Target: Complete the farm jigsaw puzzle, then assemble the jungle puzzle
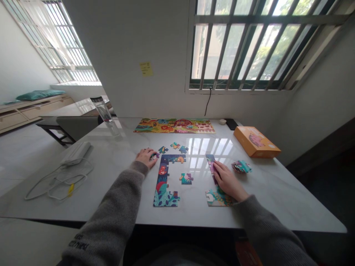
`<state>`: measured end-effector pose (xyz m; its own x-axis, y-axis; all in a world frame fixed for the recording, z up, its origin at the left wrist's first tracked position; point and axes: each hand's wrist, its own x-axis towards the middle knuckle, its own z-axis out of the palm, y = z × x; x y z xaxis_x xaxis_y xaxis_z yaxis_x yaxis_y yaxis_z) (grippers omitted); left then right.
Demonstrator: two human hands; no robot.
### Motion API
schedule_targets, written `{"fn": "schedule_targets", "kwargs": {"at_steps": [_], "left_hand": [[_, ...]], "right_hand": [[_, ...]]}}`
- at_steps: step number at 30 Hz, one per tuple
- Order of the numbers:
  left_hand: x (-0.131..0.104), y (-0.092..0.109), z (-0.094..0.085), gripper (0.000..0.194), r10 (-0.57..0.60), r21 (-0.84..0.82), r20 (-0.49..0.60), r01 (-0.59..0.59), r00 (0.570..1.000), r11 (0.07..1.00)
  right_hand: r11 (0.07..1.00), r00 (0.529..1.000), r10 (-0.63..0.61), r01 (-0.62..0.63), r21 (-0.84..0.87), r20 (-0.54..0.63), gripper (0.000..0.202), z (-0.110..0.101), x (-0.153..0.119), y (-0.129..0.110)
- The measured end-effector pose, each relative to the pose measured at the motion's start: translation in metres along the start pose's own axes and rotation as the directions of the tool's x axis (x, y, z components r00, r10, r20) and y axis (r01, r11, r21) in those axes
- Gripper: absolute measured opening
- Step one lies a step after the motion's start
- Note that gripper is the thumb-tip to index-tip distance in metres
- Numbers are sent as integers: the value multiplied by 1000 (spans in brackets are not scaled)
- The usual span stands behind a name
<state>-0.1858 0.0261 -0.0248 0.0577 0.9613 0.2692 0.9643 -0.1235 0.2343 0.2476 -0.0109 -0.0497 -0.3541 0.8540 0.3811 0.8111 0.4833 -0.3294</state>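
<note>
Near edge of the worktop [194, 218]: the lower-right section [217, 199] lies flat, long axis 9 to 3 o'clock, partly under the right sleeve. The right hand [229, 181] is just beyond, fingers released, laid over the purple strip [210, 159]. Strip runs roughly 12 to 6, far end leaning toward 11. Hand hides whether strip and section join; can't tell. I'd keep those fingers flat, nudge by the side edges, square it up, then press the seams straight down. No lifting by one end, it'd likely pop apart.

Bracket-shaped section [163, 184] is at the hand's 9 o'clock: flat, long axis 12 to 6, both arms pointing to 3. Loose center piece [186, 178] sits between, apart from both.

Farther out, left hand [145, 157] is at a small piece [154, 156], fingers curled; can't tell if gripped. Better to slide it low, picture up, and match tab to socket before pressing.
</note>
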Motion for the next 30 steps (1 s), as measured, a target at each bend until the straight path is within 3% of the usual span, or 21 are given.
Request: {"fn": "schedule_targets", "kwargs": {"at_steps": [8, 12, 21, 25, 28, 30], "left_hand": [[0, -8, -6, 43, 9, -17, 71, -8, 997, 1000], [-1, -10, -10, 48, -1, -20, 0, 1, 1000, 1000], [1, -7, -19, 21, 61, -333, -37, -70, 997, 940], [0, 8, -20, 25, 16, -522, -1, -14, 1000, 853], [0, 29, -17, 32, 72, -710, 60, -8, 996, 705], [0, 46, -17, 31, 109, -734, 72, -21, 991, 679]], "right_hand": [[1000, 1000, -13, 13, 0, 4, 49, 1, 0, 2], [1000, 1000, -18, 18, 0, -12, 49, 1, 0, 2], [1000, 1000, -17, 17, -5, -1, 48, -3, 0, -1], [1000, 1000, -20, 20, 0, 1, 49, -2, 0, -1], [1000, 1000, -16, 16, -6, 5, 49, -2, 0, -1], [1000, 1000, -15, 16, -13, 5, 49, -3, 0, -2]]}}
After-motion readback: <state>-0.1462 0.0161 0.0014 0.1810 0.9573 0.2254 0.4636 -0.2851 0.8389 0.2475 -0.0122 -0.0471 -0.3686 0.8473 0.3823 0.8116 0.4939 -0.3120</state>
